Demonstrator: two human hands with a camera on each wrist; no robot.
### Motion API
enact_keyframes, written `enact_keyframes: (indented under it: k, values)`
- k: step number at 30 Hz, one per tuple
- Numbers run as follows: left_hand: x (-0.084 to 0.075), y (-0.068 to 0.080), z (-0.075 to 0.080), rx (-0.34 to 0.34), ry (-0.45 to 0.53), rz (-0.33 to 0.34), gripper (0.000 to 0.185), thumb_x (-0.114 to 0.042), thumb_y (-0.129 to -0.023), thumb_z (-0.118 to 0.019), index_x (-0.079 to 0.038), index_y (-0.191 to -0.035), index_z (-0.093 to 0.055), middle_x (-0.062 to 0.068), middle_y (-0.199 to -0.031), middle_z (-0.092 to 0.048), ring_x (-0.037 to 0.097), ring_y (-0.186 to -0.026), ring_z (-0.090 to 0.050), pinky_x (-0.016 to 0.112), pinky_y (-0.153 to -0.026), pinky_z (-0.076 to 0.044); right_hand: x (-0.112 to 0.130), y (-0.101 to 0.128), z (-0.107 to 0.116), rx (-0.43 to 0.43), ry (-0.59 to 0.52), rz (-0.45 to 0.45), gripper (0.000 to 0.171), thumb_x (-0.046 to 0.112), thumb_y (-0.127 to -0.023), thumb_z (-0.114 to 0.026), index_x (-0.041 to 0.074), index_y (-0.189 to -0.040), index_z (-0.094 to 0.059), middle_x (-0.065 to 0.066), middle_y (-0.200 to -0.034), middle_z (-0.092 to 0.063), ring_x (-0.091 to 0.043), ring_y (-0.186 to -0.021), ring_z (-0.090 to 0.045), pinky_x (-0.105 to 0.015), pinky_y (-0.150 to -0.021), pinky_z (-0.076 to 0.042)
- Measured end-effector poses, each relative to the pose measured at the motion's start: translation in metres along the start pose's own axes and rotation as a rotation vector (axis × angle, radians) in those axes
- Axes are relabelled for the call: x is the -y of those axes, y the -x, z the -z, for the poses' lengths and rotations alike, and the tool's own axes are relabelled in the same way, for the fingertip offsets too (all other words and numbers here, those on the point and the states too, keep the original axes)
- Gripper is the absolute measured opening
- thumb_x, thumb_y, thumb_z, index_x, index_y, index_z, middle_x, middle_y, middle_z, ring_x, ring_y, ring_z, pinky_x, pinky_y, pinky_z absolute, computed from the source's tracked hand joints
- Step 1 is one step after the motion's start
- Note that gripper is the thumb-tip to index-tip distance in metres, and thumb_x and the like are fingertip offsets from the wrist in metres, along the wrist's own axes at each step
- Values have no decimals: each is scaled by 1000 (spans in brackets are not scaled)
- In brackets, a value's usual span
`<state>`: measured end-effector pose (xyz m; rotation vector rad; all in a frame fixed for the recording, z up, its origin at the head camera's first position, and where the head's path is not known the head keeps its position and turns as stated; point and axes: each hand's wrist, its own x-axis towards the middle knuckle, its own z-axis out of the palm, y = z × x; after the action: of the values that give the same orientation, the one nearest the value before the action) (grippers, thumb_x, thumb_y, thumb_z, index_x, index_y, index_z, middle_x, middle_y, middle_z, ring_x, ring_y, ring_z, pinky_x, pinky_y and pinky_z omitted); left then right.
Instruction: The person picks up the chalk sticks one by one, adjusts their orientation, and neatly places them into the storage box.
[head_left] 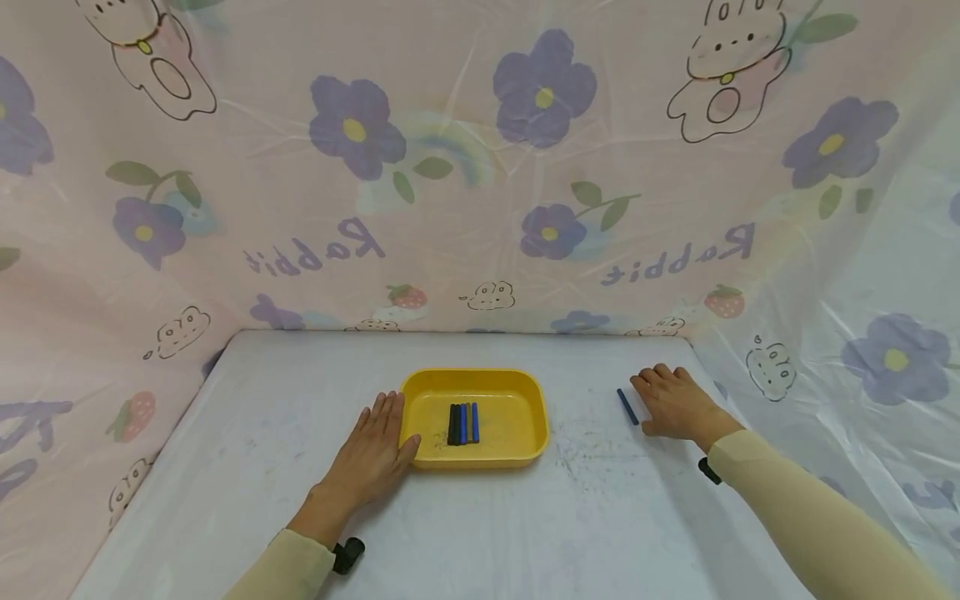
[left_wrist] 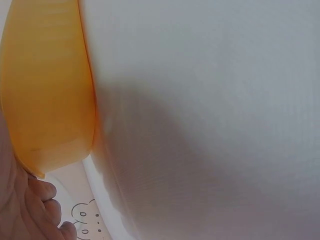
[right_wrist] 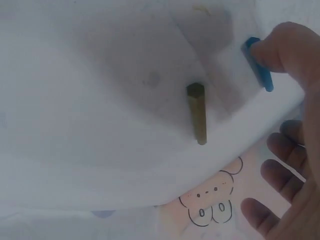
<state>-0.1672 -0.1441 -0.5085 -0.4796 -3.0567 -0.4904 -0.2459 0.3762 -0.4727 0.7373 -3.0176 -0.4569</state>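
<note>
My left hand (head_left: 369,457) rests with straight fingers along the left side of a yellow tray (head_left: 480,462), the thumb at its near left corner. Inside the tray several dark, blue and brownish crayons (head_left: 463,423) lie side by side. Over on the right, my right hand (head_left: 675,406) hovers low at the table, fingers loosely bent. Just left of it lies a blue crayon (head_left: 627,407). In the right wrist view the thumb overlaps that crayon's upper end; contact is unclear. An olive crayon (right_wrist: 198,115) lies apart from the fingers there, hidden in the head view.
A white cover (head_left: 517,533) lies over the table, with dark smudges right of the tray. Printed cloth (head_left: 450,225) with flowers and rabbits hangs behind and at both sides. Dark straps (head_left: 349,555) sit on both wrists.
</note>
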Motion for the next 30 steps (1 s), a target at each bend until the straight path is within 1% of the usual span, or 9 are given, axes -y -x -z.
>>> enact_keyframes:
  k: [6, 16, 21, 25, 30]
  values:
    - [0, 0, -1, 7, 2, 3, 79, -44, -112, -45, 7, -166, -17, 26, -172, -25, 42, -162, -20, 58, -132, -18, 0, -3, -8, 1, -9, 1, 74, 36, -77, -87, 0, -135, -60, -17, -131, -63, -41, -121, -57, -59, -92, -49]
    - [0, 1, -1, 0, 4, 5, 80, -44, -111, -47, 6, -166, -18, 26, -172, -25, 42, -162, -20, 58, -131, -19, 4, -8, -9, 17, -24, 9, 75, 35, -79, -86, -1, -138, -59, -19, -134, -63, -42, -122, -56, -60, -93, -48]
    - [0, 1, 0, 5, 5, 12, 80, -45, -111, -47, 6, -166, -18, 25, -172, -26, 41, -162, -20, 57, -132, -19, 4, -11, -12, 20, -10, 14, 76, 37, -79, -87, -1, -139, -58, -19, -134, -62, -42, -123, -56, -61, -94, -49]
    - [-1, 0, 1, 17, 7, 16, 80, -45, -112, -46, 5, -166, -17, 25, -172, -24, 41, -162, -19, 57, -132, -18, 5, -14, -12, 47, -1, 15, 79, 38, -80, -88, 0, -141, -57, -20, -136, -62, -42, -125, -56, -62, -96, -49]
    - [-1, 0, 1, 25, 10, 13, 80, -45, -112, -45, 6, -166, -16, 25, -173, -24, 41, -162, -18, 58, -132, -18, 5, -17, -9, 91, -14, 22, 79, 39, -82, -87, 2, -145, -56, -19, -139, -60, -43, -128, -54, -64, -99, -47]
